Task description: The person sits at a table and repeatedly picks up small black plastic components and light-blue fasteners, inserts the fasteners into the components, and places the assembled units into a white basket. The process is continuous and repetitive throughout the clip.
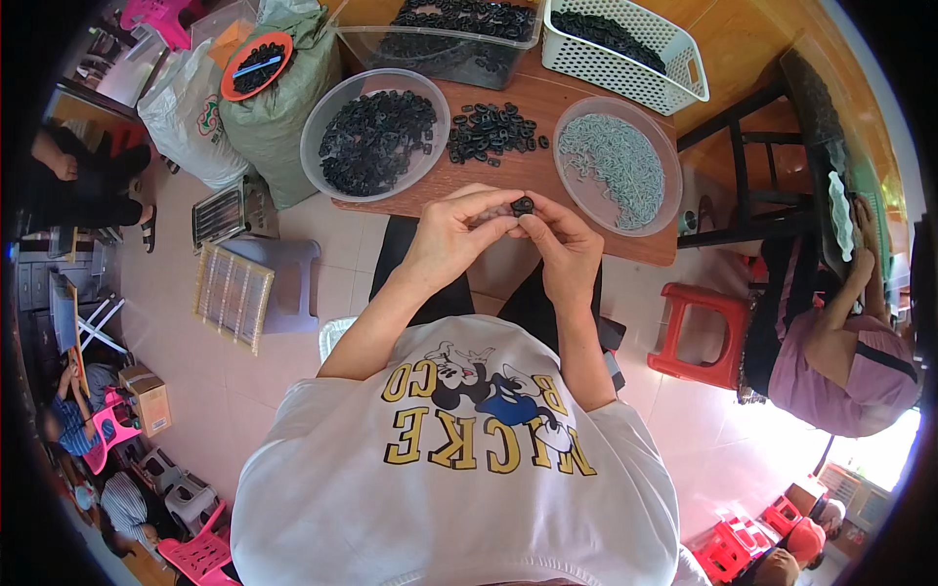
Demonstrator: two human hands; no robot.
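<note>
Grip of the left hand is nearly closed, fingertips on one small black piece by the near edge of the counter; right hand pinches likewise. Risk: slight fingertip contact could let it drop.

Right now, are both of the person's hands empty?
No, the left hand and right hand together hold a small black piece.

The small black piece at the centre looks like satiny plastic, the screws at upper right dull metal in a smooth translucent plastic bowl, the desk smooth wood grain, the sack at upper left rough weave, the T-shirt below matt cloth.
</note>
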